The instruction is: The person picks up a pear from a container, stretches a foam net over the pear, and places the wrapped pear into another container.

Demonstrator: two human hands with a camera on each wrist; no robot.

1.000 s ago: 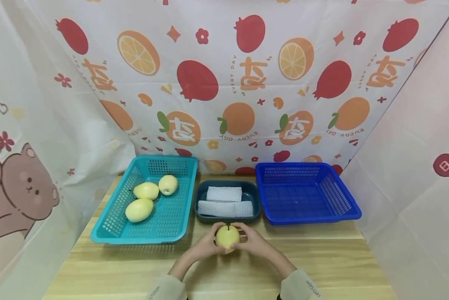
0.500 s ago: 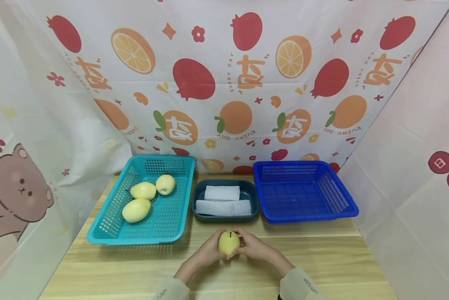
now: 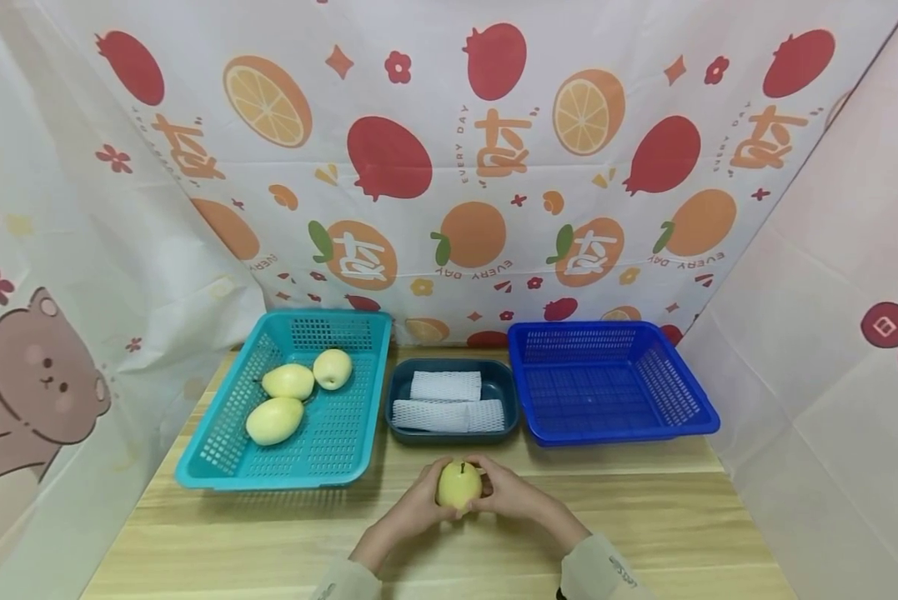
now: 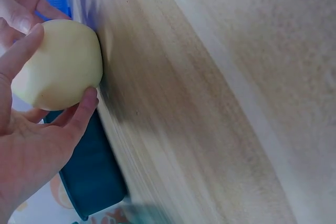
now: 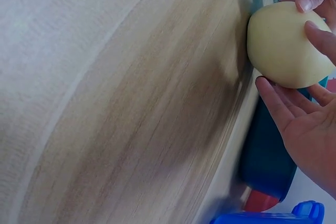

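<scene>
A pale yellow pear (image 3: 459, 487) with a dark stem stands upright between my two hands, low over the front middle of the table. My left hand (image 3: 418, 502) grips it from the left, thumb on the near side and fingers around the far side. From the right, my right hand (image 3: 510, 495) holds it the same way. The pear (image 4: 65, 64) fills the gap between thumb and fingers in the left wrist view. In the right wrist view the pear's underside (image 5: 283, 45) appears close to the wood; contact with the table cannot be told.
A teal basket (image 3: 343, 454) at the left holds three more pears (image 3: 274, 421). Behind my hands, a dark green tray (image 3: 398, 379) contains white foam net sleeves (image 3: 445, 386). At the right stands a blue basket (image 3: 591, 400). A fruit-print cloth (image 3: 449, 167) hangs behind.
The pear and both hands have come slightly nearer to me, away from the dark green tray. The grip of both hands stays on the pear. The head view has shifted a little.
</scene>
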